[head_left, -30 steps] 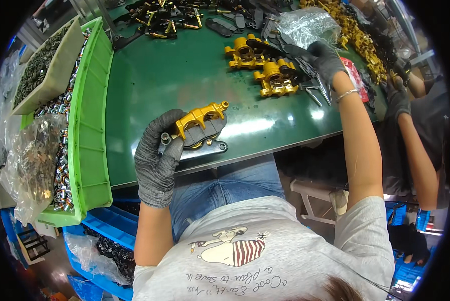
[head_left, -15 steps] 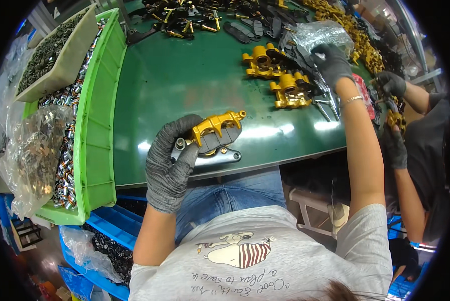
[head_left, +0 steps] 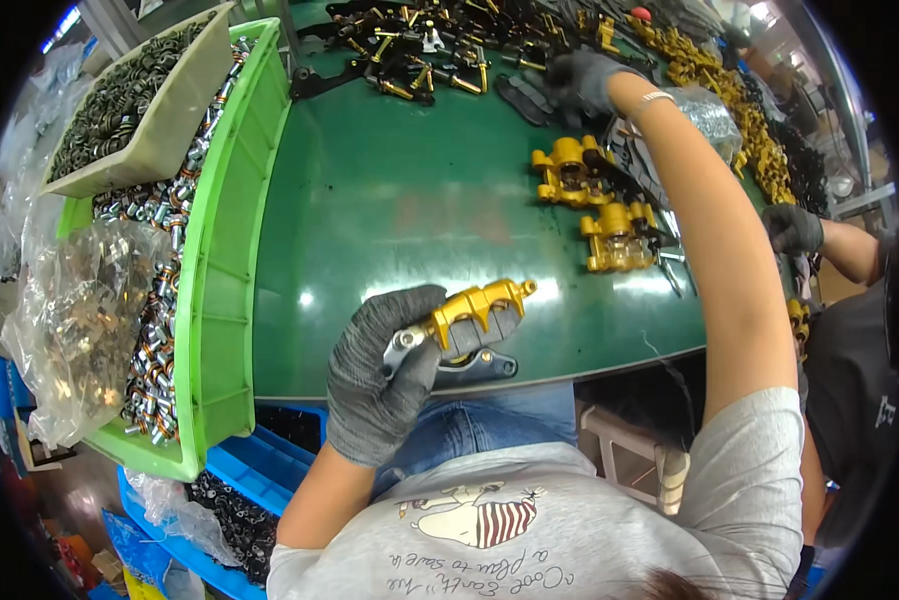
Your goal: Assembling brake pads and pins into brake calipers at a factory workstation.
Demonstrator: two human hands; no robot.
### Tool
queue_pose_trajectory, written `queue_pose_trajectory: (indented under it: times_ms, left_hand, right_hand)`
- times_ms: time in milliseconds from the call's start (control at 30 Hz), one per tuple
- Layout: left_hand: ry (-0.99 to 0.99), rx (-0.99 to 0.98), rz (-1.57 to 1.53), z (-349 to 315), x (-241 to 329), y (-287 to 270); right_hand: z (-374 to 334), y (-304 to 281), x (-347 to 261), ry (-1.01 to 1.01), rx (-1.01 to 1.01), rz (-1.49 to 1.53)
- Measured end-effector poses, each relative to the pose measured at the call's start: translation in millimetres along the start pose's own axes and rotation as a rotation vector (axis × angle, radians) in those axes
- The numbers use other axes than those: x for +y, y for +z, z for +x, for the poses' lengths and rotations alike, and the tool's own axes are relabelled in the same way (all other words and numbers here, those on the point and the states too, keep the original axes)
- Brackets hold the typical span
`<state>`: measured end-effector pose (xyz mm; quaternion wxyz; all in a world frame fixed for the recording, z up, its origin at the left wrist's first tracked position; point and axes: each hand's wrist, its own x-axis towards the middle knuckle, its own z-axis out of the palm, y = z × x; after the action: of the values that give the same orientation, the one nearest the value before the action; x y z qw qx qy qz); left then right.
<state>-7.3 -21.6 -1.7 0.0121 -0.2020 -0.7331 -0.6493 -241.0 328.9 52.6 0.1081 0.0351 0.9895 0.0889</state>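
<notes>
In my gloved left hand point(head_left: 379, 375) is a gold brake caliper point(head_left: 481, 310), held over the table's near edge. Grey brake pads point(head_left: 474, 334) sit inside the caliper, and a dark bracket point(head_left: 479, 368) with bolt holes runs along its lower side. My right hand point(head_left: 581, 84), also in a grey glove, is stretched to the far side of the table, over a group of loose dark brake pads point(head_left: 524, 100). Its fingers are blurred and blend with the pads. Two more gold calipers, one farther point(head_left: 569, 170) and one nearer point(head_left: 617, 238), lie below my right forearm.
On the left stands a green crate point(head_left: 224, 250) of metal fittings, with a cream bin point(head_left: 134, 150) of small rings and a plastic bag point(head_left: 79, 330) on it. Black brackets with gold pins point(head_left: 429, 65) are heaped at the back. A co-worker's gloved hand point(head_left: 794, 229) is at the right.
My right hand has moved left and away, from the clear plastic bag to the loose brake pads. My left hand still holds the caliper. The whole view has shifted.
</notes>
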Motion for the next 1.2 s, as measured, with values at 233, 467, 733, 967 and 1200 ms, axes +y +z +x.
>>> queue_pose_trajectory:
  times_ms: [233,467,733,967,1200]
  left_hand:
    - [-0.002,-0.018,-0.027,4.1,6.8,0.8]
    - [-0.011,-0.040,0.017,5.2,4.8,-2.4]
    - [-0.036,-0.050,0.030,6.0,5.1,-2.4]
    - [-0.026,-0.013,-0.001,4.7,3.4,1.9]
    - [-0.048,-0.028,0.042,5.2,4.2,-0.1]
  right_hand:
    - [4.0,-22.4,53.8,0.074,0.160,0.362]
    - [51.0,3.4,69.2,-0.187,0.236,0.212]
    - [74.2,4.7,89.4,0.069,0.141,0.413]
    - [88.7,21.0,92.3,0.224,0.096,0.445]
    - [56.4,18.0,100.7,0.151,0.103,1.004]
